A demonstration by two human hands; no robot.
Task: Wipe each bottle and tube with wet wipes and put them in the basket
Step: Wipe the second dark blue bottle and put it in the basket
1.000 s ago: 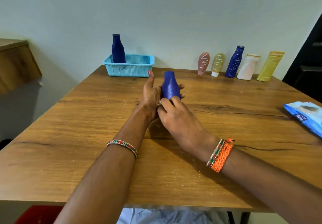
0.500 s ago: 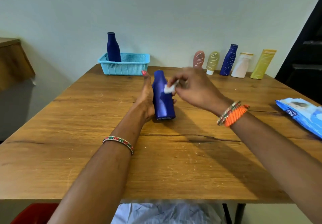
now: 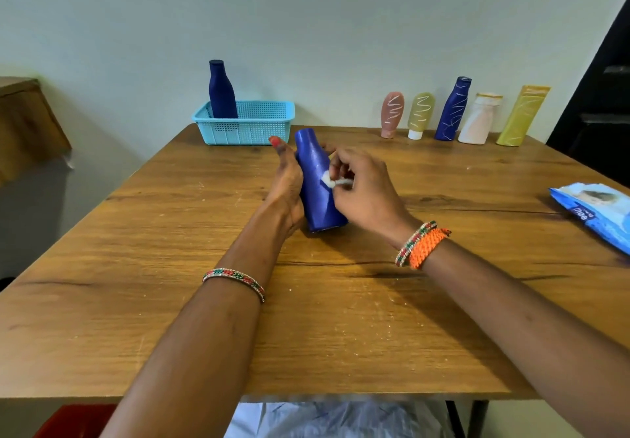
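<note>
A: Wooden tabletop (image 3: 341, 318) against a pale wall, scratched. What's in the grip?

B: Left hand (image 3: 288, 185) wraps the blue bottle (image 3: 318, 192) from its left side, thumb up along the neck, fingers hidden behind. Bottle stands with its base on the tabletop, leaning slightly, cap end away from the person.

A: Right hand?

B: Right hand (image 3: 366, 192) pinches a small wad of white wet wipe (image 3: 329, 178) between thumb and fingertips, pressed onto the bottle's right face about midway up. So the wipe sits just right of the left-hand grip, touching the bottle.

A: Basket?

B: Light blue basket (image 3: 269, 124) beyond the left-hand grip and a bit to its left, near the tabletop's far edge. A dark blue bottle (image 3: 221, 91) stands upright in its left end.

A: Rest of the items?

B: Far right of the grip, a row along the wall: pink tube (image 3: 392, 113), olive tube (image 3: 420, 114), scribbled blue bottle (image 3: 452, 110), white bottle (image 3: 480, 119), yellow tube (image 3: 521, 115). All well apart from both hands.

A: Wipes pack?

B: Blue wipes pack (image 3: 595, 212) lies flat at the tabletop's right edge, well right of the right hand.
</note>
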